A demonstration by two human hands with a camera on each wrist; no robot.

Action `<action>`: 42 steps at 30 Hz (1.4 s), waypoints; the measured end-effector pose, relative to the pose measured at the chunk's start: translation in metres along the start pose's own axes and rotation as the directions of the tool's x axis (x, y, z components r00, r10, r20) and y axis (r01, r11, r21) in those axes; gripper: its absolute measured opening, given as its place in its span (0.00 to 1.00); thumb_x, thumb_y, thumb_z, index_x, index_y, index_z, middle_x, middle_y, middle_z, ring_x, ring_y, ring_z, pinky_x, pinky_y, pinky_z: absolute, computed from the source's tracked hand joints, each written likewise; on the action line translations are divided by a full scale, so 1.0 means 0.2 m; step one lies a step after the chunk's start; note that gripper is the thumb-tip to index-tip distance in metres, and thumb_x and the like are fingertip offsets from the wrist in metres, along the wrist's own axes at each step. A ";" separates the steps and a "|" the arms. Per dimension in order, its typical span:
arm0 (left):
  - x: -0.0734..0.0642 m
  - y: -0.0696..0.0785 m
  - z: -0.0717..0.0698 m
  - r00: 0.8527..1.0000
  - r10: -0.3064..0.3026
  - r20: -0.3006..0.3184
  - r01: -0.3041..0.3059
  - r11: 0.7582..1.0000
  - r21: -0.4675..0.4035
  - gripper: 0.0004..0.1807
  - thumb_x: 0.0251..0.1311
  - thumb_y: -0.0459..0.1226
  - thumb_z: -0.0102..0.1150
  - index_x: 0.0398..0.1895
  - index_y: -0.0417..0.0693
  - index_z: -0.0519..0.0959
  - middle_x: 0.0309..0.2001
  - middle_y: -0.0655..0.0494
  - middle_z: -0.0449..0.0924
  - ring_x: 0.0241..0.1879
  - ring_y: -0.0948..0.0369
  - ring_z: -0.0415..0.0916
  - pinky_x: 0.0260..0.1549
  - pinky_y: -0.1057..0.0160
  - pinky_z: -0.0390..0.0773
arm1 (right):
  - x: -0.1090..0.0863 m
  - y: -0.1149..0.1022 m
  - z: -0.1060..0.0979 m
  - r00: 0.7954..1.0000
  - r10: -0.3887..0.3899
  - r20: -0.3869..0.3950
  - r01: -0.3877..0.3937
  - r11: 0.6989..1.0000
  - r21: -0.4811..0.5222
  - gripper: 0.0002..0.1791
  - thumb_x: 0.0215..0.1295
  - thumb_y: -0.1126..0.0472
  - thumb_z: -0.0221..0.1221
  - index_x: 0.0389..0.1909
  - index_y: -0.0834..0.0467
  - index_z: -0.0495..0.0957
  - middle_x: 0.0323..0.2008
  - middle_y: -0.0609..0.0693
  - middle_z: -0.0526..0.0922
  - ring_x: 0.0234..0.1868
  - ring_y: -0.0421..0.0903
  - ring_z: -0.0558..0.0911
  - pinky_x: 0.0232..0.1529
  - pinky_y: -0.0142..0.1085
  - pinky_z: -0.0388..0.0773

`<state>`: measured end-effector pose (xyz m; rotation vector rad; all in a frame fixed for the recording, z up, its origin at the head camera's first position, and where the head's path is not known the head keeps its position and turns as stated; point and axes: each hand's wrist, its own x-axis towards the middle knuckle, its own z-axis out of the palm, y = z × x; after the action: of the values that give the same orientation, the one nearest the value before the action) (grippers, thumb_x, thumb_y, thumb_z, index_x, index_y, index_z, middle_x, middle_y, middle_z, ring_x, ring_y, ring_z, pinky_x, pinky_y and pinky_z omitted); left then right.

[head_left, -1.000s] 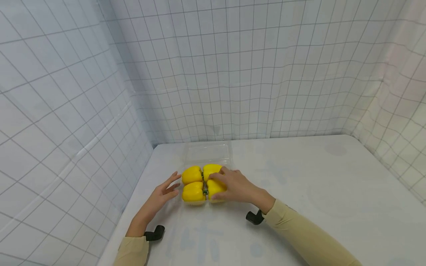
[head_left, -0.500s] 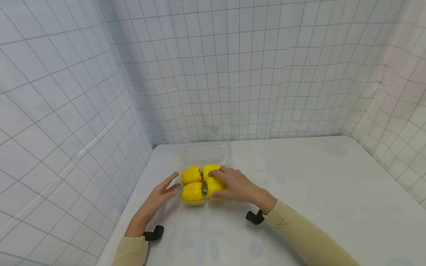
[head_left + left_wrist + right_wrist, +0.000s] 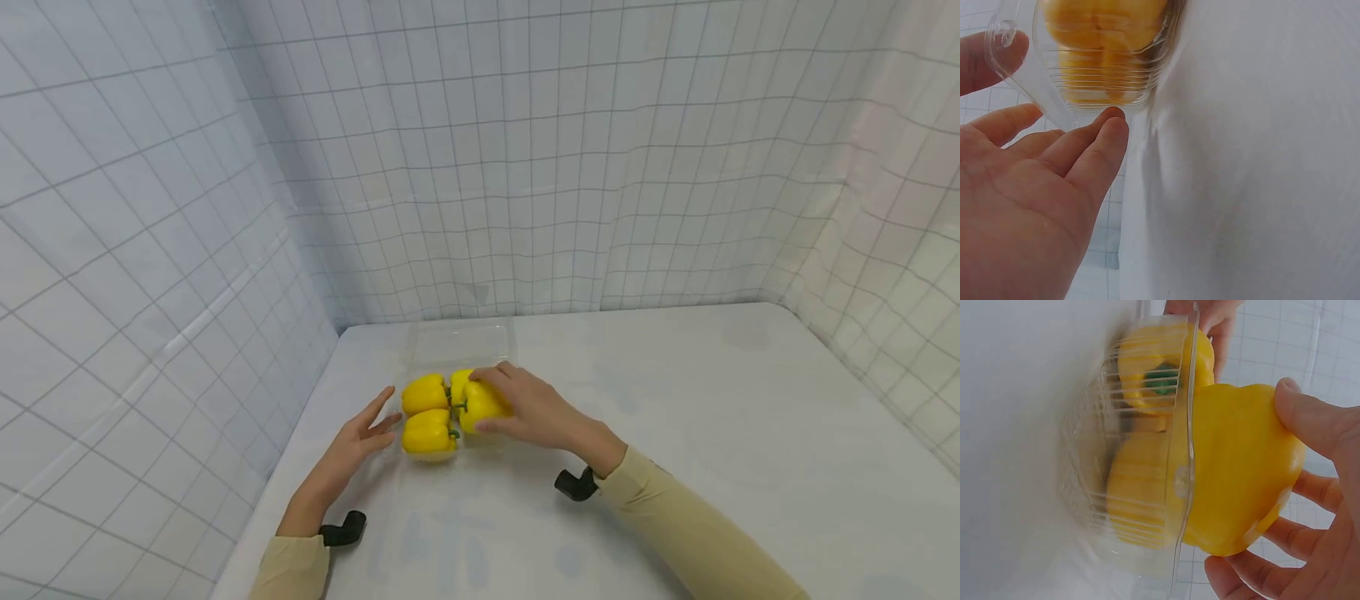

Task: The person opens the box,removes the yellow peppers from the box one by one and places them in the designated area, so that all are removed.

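A clear plastic clamshell container (image 3: 1180, 481) holds yellow bell peppers; two sit on its left side, a far one (image 3: 424, 395) and a near one (image 3: 426, 435). Another pepper (image 3: 459, 382) shows at the back right, partly covered. My right hand (image 3: 536, 410) grips a yellow bell pepper (image 3: 483, 408) with thumb and fingers spread round it. In the right wrist view that pepper stands mostly above the container's rim, green stem out of sight. My left hand (image 3: 352, 442) lies at the container's left side, fingers extended; its fingertips (image 3: 1113, 125) are close to the ribbed wall, contact unclear.
The container's clear lid (image 3: 461, 340) lies folded back behind the peppers. Under everything is a white table (image 3: 660, 400). White grid-patterned curtains (image 3: 480, 192) enclose it at the back and both sides. A black wrist mount (image 3: 576, 485) sits on each forearm.
My right hand has raised the near-right pepper from its place in the container, its stem now turned toward the left. The left hand has barely moved.
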<state>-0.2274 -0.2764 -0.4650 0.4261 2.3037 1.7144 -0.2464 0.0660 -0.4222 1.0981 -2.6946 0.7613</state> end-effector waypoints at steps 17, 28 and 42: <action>-0.01 -0.02 0.01 0.999 0.024 0.023 -0.024 1.000 0.013 0.39 0.75 0.41 0.53 0.82 0.67 0.46 0.81 0.49 0.42 0.75 0.45 0.55 0.67 0.34 0.56 | -0.05 0.08 -0.08 0.992 0.048 -0.112 -0.036 0.993 0.113 0.38 0.66 0.36 0.61 0.75 0.35 0.61 0.54 0.45 0.71 0.42 0.43 0.74 0.40 0.38 0.76; -0.02 -0.04 0.00 0.998 0.024 0.050 -0.025 1.000 0.002 0.38 0.75 0.40 0.52 0.82 0.51 0.48 0.80 0.52 0.45 0.74 0.45 0.56 0.67 0.38 0.59 | -0.06 0.15 -0.09 0.978 0.073 -0.198 -0.040 0.985 0.167 0.38 0.66 0.39 0.63 0.73 0.46 0.64 0.54 0.47 0.71 0.44 0.44 0.74 0.46 0.41 0.76; -0.03 -0.05 0.01 0.999 -0.004 0.043 0.004 1.000 0.009 0.38 0.75 0.41 0.52 0.82 0.57 0.47 0.80 0.60 0.46 0.73 0.49 0.59 0.67 0.38 0.58 | -0.06 0.28 -0.10 0.946 0.159 -0.284 -0.080 0.960 0.269 0.39 0.63 0.43 0.68 0.71 0.47 0.63 0.60 0.46 0.69 0.52 0.46 0.75 0.49 0.50 0.80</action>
<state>-0.2216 -0.2797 -0.4746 0.4546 2.2813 1.6777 -0.2769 0.1177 -0.4319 0.7841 -2.4665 1.2167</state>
